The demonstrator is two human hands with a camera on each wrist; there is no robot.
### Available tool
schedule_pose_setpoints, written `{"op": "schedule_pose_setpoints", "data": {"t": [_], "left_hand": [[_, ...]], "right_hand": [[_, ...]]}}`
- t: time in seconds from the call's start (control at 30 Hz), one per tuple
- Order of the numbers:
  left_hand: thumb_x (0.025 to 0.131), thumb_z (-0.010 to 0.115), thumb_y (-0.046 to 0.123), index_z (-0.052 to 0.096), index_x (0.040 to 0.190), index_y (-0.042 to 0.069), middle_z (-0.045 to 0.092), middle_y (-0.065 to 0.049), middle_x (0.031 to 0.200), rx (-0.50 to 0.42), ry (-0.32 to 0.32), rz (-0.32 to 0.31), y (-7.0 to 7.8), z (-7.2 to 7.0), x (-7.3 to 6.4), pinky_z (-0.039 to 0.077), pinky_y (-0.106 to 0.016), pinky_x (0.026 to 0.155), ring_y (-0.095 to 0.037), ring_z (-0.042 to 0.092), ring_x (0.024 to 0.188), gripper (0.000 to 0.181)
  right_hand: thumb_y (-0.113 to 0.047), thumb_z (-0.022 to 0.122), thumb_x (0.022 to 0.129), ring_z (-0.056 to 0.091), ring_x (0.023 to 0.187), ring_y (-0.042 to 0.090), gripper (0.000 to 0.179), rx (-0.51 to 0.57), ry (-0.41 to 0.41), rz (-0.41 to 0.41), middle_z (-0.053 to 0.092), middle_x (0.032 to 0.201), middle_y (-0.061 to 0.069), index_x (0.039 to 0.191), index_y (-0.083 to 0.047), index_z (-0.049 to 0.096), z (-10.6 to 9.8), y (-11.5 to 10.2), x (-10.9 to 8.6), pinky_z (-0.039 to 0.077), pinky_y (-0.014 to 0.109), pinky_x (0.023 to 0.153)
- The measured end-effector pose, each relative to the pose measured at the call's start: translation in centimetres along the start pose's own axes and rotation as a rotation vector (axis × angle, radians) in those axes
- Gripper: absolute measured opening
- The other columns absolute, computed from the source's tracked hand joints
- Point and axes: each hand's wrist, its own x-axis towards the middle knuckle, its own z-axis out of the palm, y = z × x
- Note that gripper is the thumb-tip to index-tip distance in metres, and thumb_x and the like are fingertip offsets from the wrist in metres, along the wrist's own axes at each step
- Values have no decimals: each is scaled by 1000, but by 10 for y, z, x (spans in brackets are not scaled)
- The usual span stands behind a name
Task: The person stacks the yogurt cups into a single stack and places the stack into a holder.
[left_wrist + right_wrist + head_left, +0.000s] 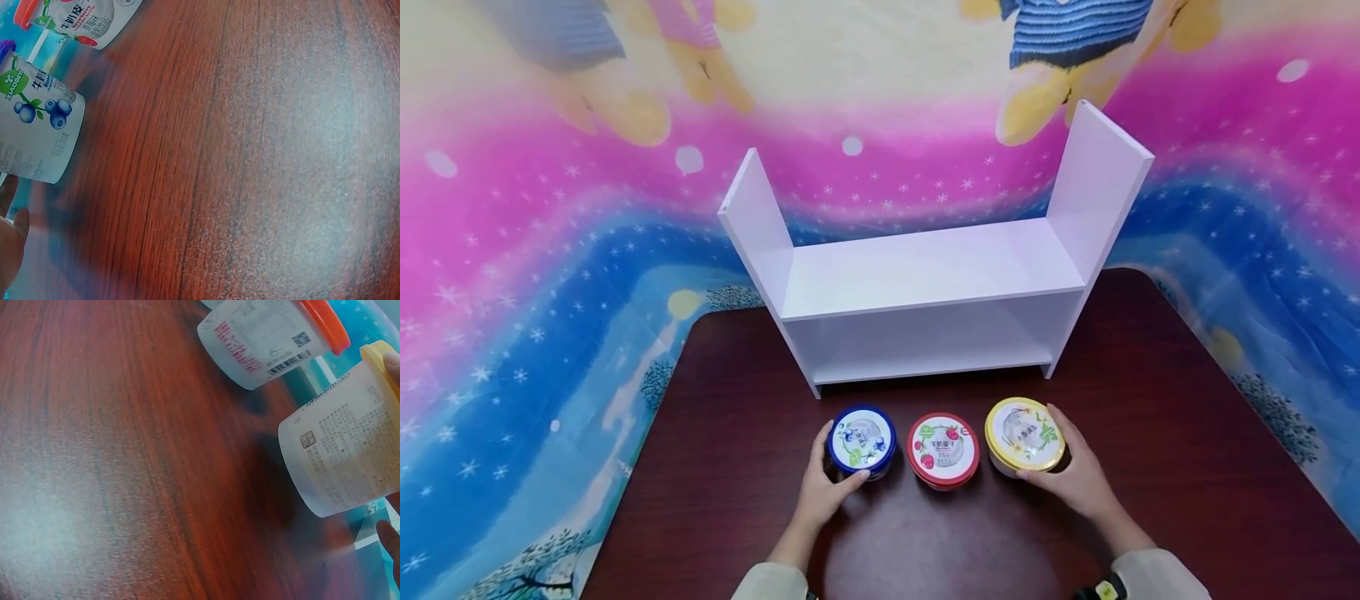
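Observation:
Three white cups with coloured lids stand in a row on the dark wooden table. My left hand (822,487) holds the blue-lidded cup (862,440), thumb at the near side and a finger round the left. That cup (40,119) shows printed blueberries in the left wrist view. In the middle is the red-lidded cup (943,450), with strawberries on its lid and neither hand on it. My right hand (1078,475) grips the yellow-lidded cup (1025,435) between thumb and fingers at its right side. The right wrist view shows small print on this cup (344,447).
Behind the cups a white two-level shelf (925,267) with tall side panels stands on the table (730,467). A colourful patterned cloth (880,158) hangs behind and beside the table.

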Motion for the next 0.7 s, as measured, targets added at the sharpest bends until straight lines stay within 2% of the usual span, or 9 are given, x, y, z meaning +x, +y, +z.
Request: {"op": "schedule_pose_setpoints", "data": {"t": [0.1, 0.2, 0.33, 0.4, 0.47, 0.6, 0.7], "left_hand": [[63, 75, 36, 21, 136, 28, 36, -4, 131, -7, 7, 16, 22, -4, -4, 34, -32, 84, -19, 42, 107, 92], [64, 76, 28, 25, 136, 20, 38, -10, 128, -40, 24, 37, 43, -8, -8, 34, -31, 83, -24, 43, 106, 89], [63, 77, 22, 27, 135, 13, 38, -12, 129, -103, 18, 8, 58, -11, -10, 31, -40, 88, -24, 40, 109, 87], [63, 77, 22, 27, 135, 14, 37, -10, 130, -119, 8, -22, 60, -12, -10, 29, -42, 90, -23, 39, 110, 88], [63, 77, 22, 26, 135, 14, 37, -10, 130, -124, 5, -22, 60, -12, -11, 29, -42, 91, -23, 38, 110, 88], [64, 76, 21, 27, 135, 13, 39, -13, 126, -93, 23, 41, 55, -10, -11, 34, -39, 84, -25, 42, 105, 86], [64, 76, 25, 26, 135, 13, 40, -10, 126, -61, 29, 56, 50, -9, -10, 36, -38, 82, -23, 44, 104, 87]], "right_hand": [[-21, 82, 53, 25, 117, 32, 105, -11, 3, -5, 27, 133, 20, 137, -10, 21, -3, -3, 1, 19, 49, 91], [-22, 82, 54, 24, 118, 34, 105, -11, -3, -9, 25, 134, 20, 138, -10, 19, -5, -6, 2, 19, 51, 91], [-21, 82, 55, 23, 118, 35, 105, -7, -3, -17, 24, 134, 21, 138, -10, 19, -9, -10, 2, 18, 53, 91], [-20, 82, 54, 23, 118, 34, 105, -9, 2, -25, 25, 134, 20, 138, -9, 19, -10, -12, 2, 18, 52, 91], [-20, 82, 54, 23, 118, 32, 105, -3, 4, -32, 25, 134, 19, 138, -11, 20, -12, -14, 2, 18, 51, 91], [-19, 82, 55, 23, 119, 26, 103, 4, 9, -54, 26, 135, 17, 138, -15, 21, -15, -21, 2, 18, 49, 91], [-18, 82, 55, 22, 120, 19, 102, -3, 21, -76, 26, 135, 15, 138, -16, 22, -19, -26, 1, 17, 45, 93]]}}
